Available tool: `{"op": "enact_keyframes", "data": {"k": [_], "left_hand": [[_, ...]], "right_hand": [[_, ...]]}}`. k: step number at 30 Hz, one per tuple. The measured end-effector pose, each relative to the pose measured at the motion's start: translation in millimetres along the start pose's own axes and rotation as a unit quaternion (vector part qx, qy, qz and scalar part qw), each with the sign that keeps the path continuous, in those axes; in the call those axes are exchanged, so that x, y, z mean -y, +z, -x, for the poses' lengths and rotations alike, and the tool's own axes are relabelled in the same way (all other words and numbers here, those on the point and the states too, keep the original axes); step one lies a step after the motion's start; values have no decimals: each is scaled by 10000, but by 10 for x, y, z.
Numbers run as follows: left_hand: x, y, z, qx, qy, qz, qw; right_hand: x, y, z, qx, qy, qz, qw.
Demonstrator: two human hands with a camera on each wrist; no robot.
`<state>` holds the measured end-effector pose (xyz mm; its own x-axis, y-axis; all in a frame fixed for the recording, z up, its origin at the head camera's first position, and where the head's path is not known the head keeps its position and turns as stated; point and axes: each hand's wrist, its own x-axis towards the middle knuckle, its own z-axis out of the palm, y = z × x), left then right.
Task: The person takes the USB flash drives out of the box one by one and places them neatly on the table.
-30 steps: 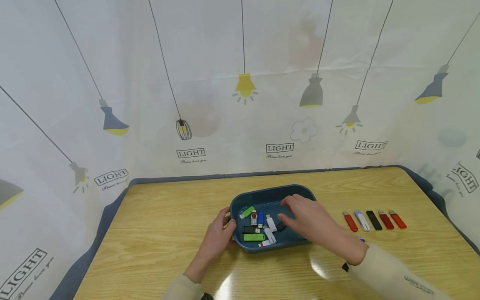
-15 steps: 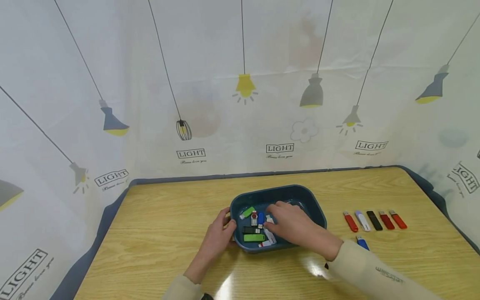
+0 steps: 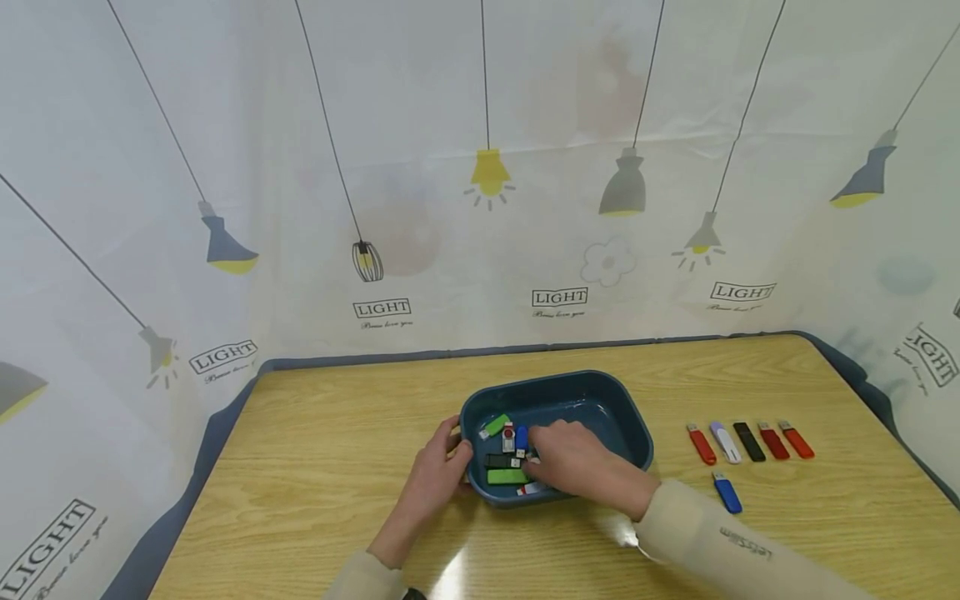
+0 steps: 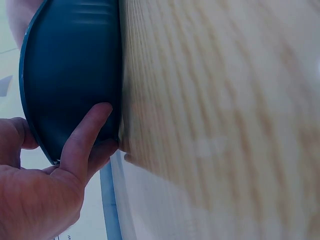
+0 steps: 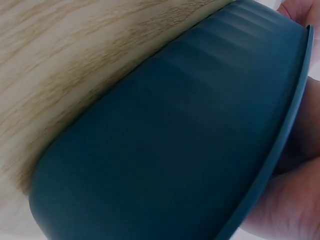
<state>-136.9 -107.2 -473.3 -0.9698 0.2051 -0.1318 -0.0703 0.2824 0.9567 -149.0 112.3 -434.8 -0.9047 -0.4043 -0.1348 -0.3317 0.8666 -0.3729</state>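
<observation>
A dark blue plastic bin (image 3: 615, 417) with several USB flash drives in its left half sits on the table. My left hand (image 3: 435, 462) grips the bin's left end, thumb over the rim and fingers against the outer wall (image 4: 70, 65). My right hand (image 3: 573, 458) reaches down inside, fingers bent and tips among the drives. Around those tips lie a blue flash drive (image 3: 521, 439), a red-and-silver one (image 3: 508, 437), a black one (image 3: 498, 461) and a green one (image 3: 507, 477). Whitish drives are mostly hidden under this hand; I cannot tell whether it pinches one.
Right of the bin, several flash drives lie in a row on the wooden table (image 3: 337, 467), among them a red one (image 3: 701, 444) and a black one (image 3: 748, 441). A blue flash drive (image 3: 726, 492) lies nearer me. A lamp-printed cloth (image 3: 450, 250) hangs behind.
My right hand has moved left and lower inside the bin, from its right half to the drives, covering the whitish ones. My left hand and the bin have stayed put.
</observation>
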Motion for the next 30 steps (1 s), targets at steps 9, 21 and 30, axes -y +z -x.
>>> {"op": "enact_keyframes", "data": {"k": [9,21,30], "left_hand": [[-2,0,3,18,3,82,10000],[0,4,-8,-21,-20,-40,10000],[-3,3,-3,-26,-11,-55,10000]], "right_hand": [[3,37,-32,110,-12,89,9999],[-6,28,-89,79,4,337,9994],[-1,50,-78,-40,-159,338,9993]]}}
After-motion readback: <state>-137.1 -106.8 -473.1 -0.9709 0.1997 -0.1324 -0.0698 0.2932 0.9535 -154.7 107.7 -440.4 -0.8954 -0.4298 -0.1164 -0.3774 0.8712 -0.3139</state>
